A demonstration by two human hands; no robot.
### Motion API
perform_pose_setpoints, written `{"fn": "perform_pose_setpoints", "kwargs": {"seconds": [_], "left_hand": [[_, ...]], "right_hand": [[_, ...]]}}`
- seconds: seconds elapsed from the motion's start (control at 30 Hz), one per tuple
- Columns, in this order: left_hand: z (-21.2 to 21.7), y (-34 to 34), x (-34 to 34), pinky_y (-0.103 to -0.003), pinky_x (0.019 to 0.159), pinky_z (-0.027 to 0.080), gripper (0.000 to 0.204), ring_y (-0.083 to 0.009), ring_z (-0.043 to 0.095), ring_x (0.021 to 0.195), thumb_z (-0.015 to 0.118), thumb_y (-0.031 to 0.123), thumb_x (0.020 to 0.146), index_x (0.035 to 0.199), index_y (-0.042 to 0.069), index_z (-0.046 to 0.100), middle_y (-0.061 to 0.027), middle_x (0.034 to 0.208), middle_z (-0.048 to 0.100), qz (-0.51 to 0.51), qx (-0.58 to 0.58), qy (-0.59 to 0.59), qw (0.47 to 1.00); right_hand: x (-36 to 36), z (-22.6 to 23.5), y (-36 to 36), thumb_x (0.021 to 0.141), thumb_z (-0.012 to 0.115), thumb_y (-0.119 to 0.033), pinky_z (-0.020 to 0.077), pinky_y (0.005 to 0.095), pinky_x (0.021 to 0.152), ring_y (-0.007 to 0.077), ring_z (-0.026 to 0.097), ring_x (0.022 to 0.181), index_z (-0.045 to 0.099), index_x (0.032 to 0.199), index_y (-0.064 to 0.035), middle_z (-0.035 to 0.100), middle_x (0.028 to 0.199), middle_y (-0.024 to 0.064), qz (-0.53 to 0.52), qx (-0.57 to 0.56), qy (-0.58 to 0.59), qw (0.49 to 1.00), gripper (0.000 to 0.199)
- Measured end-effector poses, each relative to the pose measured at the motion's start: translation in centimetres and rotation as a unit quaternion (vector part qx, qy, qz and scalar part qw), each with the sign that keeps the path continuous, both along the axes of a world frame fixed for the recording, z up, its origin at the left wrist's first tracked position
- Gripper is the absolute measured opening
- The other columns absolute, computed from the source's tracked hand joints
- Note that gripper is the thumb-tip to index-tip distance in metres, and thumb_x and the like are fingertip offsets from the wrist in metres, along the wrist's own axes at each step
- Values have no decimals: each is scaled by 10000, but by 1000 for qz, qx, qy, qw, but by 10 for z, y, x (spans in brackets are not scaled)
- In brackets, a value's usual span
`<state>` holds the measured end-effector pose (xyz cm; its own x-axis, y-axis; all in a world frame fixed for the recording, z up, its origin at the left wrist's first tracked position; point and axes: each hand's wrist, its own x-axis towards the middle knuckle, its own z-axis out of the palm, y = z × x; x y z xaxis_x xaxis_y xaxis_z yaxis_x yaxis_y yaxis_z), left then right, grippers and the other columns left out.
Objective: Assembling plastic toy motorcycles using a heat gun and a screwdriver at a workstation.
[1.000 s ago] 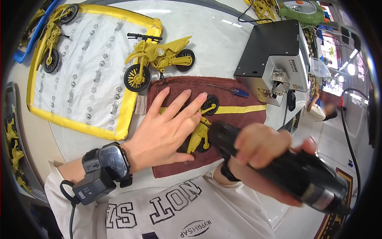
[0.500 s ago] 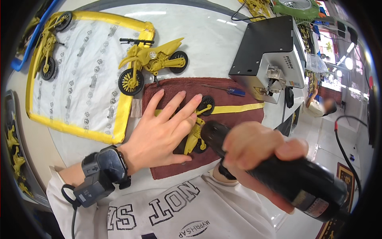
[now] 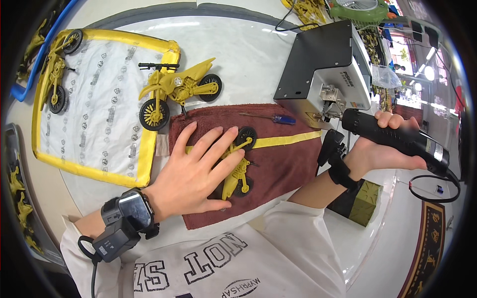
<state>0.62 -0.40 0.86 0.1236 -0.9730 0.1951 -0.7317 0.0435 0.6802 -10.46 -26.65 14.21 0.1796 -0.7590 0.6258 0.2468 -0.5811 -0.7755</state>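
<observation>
My left hand (image 3: 191,174) lies with fingers spread over a yellow toy motorcycle (image 3: 240,171), which rests on its side on a brown towel (image 3: 293,166) with a yellow stripe. Part of the toy is hidden beneath the fingers. At the right, my right hand (image 3: 390,151) is closed around a black electric screwdriver (image 3: 380,130). Its front end points left, at the metal outlet of a black and white box-shaped machine (image 3: 315,64); whether the tip touches is too small to tell. A small blue-handled screwdriver (image 3: 283,119) lies on the towel.
Beyond the towel a second yellow toy motorcycle (image 3: 181,88) stands upright. At the left, a yellow-rimmed tray (image 3: 154,149) lined with white paper bears another motorcycle (image 3: 56,74). A grey bin (image 3: 42,248) holds yellow parts. A green box (image 3: 365,202) sits below my right forearm.
My right hand has carried the electric screwdriver away from the toy motorcycle, up and right to the machine. My left hand stays spread on the toy. The whole view has shifted slightly.
</observation>
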Motion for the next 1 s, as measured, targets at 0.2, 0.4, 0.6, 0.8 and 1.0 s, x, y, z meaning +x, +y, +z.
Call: {"fn": "perform_pose_setpoints", "kwargs": {"seconds": [0.2,0.4,0.6,0.8,1.0], "left_hand": [[-1,0,0,-548,1041,210,836,-335,379,1244,778,482,537,1223,101,491,-184,1418,333,-10,-6,7,1000],[-1,0,-1,-545,1049,199,837,-339,358,1268,789,467,514,1218,115,503,-191,1427,317,-17,-17,11,1000],[-2,0,-2,-547,1050,194,830,-336,351,1276,781,475,530,1226,120,502,-186,1435,311,-13,-11,14,1000],[-2,0,-2,-545,1047,198,821,-329,361,1268,778,474,544,1232,124,498,-189,1436,307,-11,3,15,1000],[-3,-3,-3,-546,1040,208,817,-332,373,1254,782,469,536,1221,124,501,-189,1434,312,-15,-1,26,1000]], "right_hand": [[-16,-16,64,744,358,-817,390,336,467,180,460,426,416,1188,-46,475,579,55,220,72,-4,973,891],[2,-23,106,775,427,-751,386,350,444,220,476,423,354,1273,-24,506,642,96,342,55,-57,937,884],[16,-37,101,738,417,-797,426,377,463,242,497,478,319,1281,11,528,669,140,358,63,-45,931,979],[28,-45,95,736,446,-787,410,349,481,205,468,470,341,1259,-7,505,658,107,388,95,-36,916,944],[13,-42,94,753,464,-759,396,328,507,167,463,488,414,1236,-17,477,667,58,370,69,-11,926,886]]}}
